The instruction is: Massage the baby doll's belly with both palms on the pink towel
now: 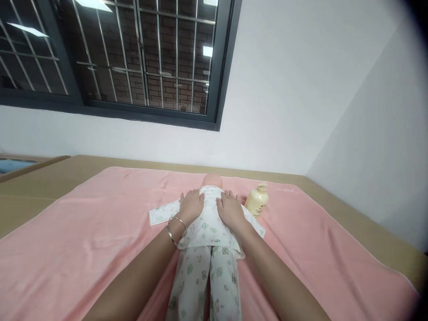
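Note:
A baby doll [212,180] with a smooth, bald head lies stretched out, its head pointing away from me. It wears a white printed top [209,225] and matching printed trousers [223,276]. My left hand [191,205], with a silver bangle at the wrist, rests flat on the left side of the doll's chest area near the shoulder. On the opposite side, my right hand [230,208] lies flat with its fingers extended. The sleeves spread outward beyond both hands. Which way the doll faces, I cannot tell.
Under the doll is a pink blanket [110,232], slightly wrinkled, over a wooden surface [361,223]. A cream pump bottle [257,200] stands just right of my right hand. Behind are a white wall [274,89] and a dark-framed, barred window [214,120].

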